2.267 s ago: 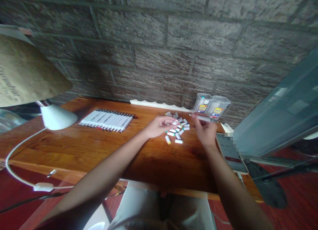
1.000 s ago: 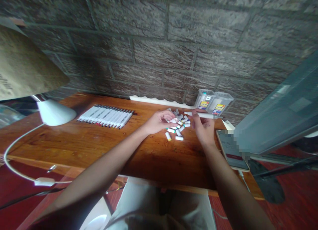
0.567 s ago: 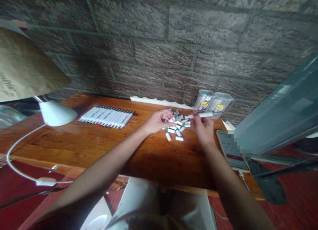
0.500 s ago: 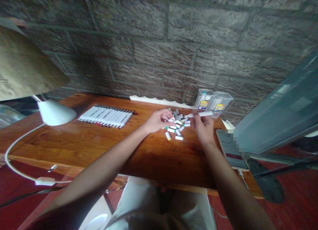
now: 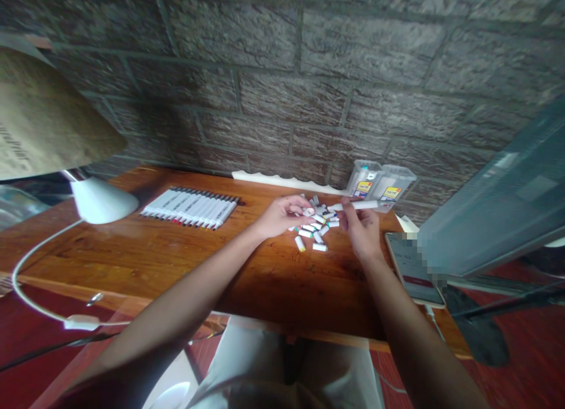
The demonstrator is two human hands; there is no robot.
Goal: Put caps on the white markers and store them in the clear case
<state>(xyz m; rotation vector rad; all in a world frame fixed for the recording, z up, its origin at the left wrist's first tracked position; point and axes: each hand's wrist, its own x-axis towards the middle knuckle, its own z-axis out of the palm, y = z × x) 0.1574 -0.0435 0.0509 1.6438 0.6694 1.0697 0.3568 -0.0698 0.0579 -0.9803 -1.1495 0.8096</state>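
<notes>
My right hand (image 5: pixel 362 229) grips a white marker (image 5: pixel 359 205) held level above the wooden desk (image 5: pixel 176 262), its tip pointing left. My left hand (image 5: pixel 282 216) is curled over a heap of small white marker caps (image 5: pixel 318 226) and pinches one cap (image 5: pixel 309 211) at its fingertips, close to the marker's tip. Further left on the desk lies a neat row of white markers (image 5: pixel 190 208) side by side.
Two clear plastic boxes (image 5: pixel 382 185) stand against the brick wall behind the caps. A phone (image 5: pixel 415 272) lies at the desk's right edge beside a grey-green panel (image 5: pixel 498 209). A white lamp (image 5: pixel 99 200) and its cable sit at the left, under a brown paper shape.
My right hand has lifted the marker slightly and turned it level. My left hand moved from rummaging in the caps to pinching one cap and raising it toward the marker's tip.
</notes>
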